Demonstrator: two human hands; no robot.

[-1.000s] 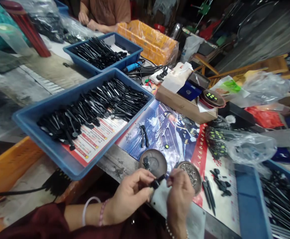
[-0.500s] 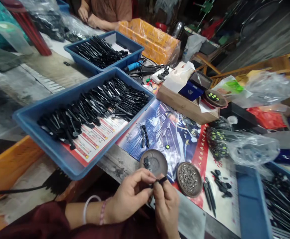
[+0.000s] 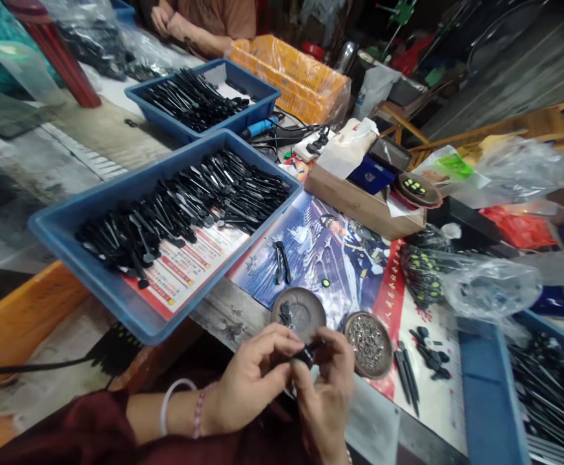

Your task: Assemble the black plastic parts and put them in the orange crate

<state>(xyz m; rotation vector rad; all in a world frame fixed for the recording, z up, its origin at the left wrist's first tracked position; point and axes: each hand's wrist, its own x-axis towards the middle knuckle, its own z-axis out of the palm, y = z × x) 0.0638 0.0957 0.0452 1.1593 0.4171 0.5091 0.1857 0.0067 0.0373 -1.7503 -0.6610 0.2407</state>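
Both hands meet at the near edge of the bench and close on one small black part [image 3: 305, 355]. The left hand [image 3: 250, 381] pinches its near, left end between thumb and curled fingers, and the right hand [image 3: 325, 387] presses fingertips onto its other end, so both are closed tight on it with no gap showing. The part is short and stubby; its long axis runs roughly left to right, rising slightly away from the person, and its far tip points up-right toward the right hand's fingers, though most of it is hidden by them. Just beyond the grip sits a dark dish [image 3: 298, 310] with a few black bits in it, and just to the right of the grip a second dish [image 3: 369, 336] is full of small screws. Right of that, loose black pieces [image 3: 424, 358] lie on the printed poster [image 3: 340, 258]. Beyond and left of the grip a blue tray [image 3: 83, 248] holds many long black pieces, with a second blue tray [image 3: 243, 81] farther back. Another person's hands [image 3: 170, 22] rest at the far end of the bench.
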